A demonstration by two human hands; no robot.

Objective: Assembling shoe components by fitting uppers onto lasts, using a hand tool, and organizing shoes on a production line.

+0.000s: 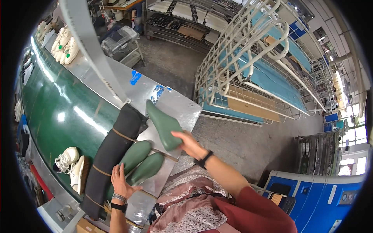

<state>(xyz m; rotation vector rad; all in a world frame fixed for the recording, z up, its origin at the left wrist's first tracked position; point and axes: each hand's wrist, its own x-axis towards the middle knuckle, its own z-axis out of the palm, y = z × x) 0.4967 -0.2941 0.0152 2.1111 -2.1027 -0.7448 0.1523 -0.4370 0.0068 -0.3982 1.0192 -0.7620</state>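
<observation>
In my right hand [189,143] is a green shoe last [165,126], gripped at its near end with the toe pointing away from me. Two more green lasts lie side by side just left of it, one farther left [135,154] and one nearer me [147,169]. My left hand [122,183] rests at the near end of the left last, fingers spread and thumb out. Beside these lasts lies a long dark grey padded roll [112,155], bound with brown bands; my left fingertips are close to its edge.
A green conveyor belt [50,105] runs along the left, carrying a pair of white sneakers [74,167]. More cream shoes [65,46] sit on the metal ledge [101,81]. A grey metal post [91,50] rises from that ledge. White wire racks [248,77] stand at the far right.
</observation>
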